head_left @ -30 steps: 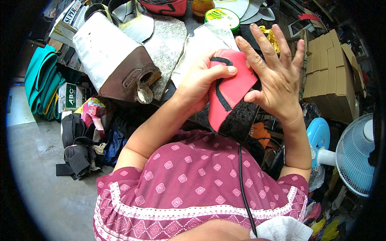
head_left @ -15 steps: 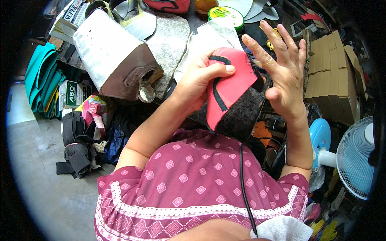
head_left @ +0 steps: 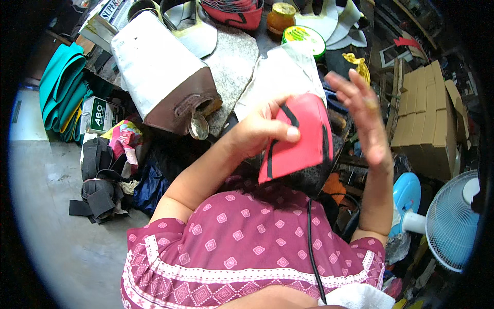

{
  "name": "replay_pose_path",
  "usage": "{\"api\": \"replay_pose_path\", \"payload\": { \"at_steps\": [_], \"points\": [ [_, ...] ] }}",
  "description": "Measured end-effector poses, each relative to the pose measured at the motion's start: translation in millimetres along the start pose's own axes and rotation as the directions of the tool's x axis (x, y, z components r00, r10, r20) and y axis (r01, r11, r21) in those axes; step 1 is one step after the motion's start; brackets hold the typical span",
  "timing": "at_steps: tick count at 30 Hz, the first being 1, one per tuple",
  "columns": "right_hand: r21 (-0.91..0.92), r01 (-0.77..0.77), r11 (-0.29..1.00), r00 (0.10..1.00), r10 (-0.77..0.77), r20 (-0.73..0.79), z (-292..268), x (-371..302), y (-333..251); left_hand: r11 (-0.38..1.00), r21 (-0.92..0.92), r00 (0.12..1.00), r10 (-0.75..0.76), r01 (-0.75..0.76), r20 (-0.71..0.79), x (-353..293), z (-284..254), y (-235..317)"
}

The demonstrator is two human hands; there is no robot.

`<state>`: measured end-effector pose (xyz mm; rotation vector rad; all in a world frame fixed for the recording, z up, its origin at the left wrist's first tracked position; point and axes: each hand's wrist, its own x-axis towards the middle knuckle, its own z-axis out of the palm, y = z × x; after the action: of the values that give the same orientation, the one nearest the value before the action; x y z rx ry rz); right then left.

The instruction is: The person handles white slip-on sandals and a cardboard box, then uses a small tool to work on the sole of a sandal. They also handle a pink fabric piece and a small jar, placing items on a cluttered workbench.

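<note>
My left hand (head_left: 261, 130) grips a red piece with black strips (head_left: 304, 141), which looks like a shoe upper, with the thumb pressed on its front face. The piece hangs above a dark, worn work surface in front of my chest. To its right, my right hand (head_left: 364, 116) is raised with fingers stretched out, blurred by motion. It holds nothing and stands apart from the red piece. A white sheet (head_left: 280, 72) lies just beyond the left hand.
A tilted white-and-brown metal can (head_left: 159, 67) lies left of a grey stone slab (head_left: 234, 54). Farther back are a stack of red pieces (head_left: 234, 13), an amber jar (head_left: 281, 18) and a green-rimmed tub (head_left: 303, 40). Right are cardboard pieces (head_left: 424, 113) and a fan (head_left: 453, 216).
The red piece has turned in my left hand, so a black strip along its right side now shows. My right hand has come lower, its fingers less spread. The whole view has shifted slightly.
</note>
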<state>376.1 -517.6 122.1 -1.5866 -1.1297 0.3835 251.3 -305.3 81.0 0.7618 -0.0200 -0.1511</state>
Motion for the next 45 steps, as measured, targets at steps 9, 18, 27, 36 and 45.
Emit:
{"api": "replay_pose_path", "payload": {
  "at_steps": [9,18,27,36,45],
  "points": [
    [0.172,-0.184,0.968,0.978,0.197,-0.065,-20.8,-4.0,-11.9,0.649,0.737,0.966,0.259,-0.189,0.019,3.5,-3.5,24.3],
    [-0.48,-0.118,0.869,0.985,0.042,-0.166,-5.6,22.1,40.4,-0.214,0.972,0.765,0.609,-0.098,0.211,-0.7,-14.7,-7.6],
    [-0.863,0.124,0.49,0.954,-0.299,-0.033,-12.7,120.6,64.2,-0.325,0.919,0.767,0.524,-0.223,0.371,1.9,-19.5,-28.0],
    [-0.997,-0.06,-0.054,0.998,-0.017,-0.059,9.7,250.0,124.5,-0.301,0.913,0.742,0.538,-0.275,0.4,0.5,-27.1,-40.1],
    [-0.996,0.063,-0.06,0.979,-0.188,0.073,7.8,243.3,140.1,-0.305,0.912,0.747,0.53,-0.273,0.401,1.6,-33.4,-46.6]
  ]
}}
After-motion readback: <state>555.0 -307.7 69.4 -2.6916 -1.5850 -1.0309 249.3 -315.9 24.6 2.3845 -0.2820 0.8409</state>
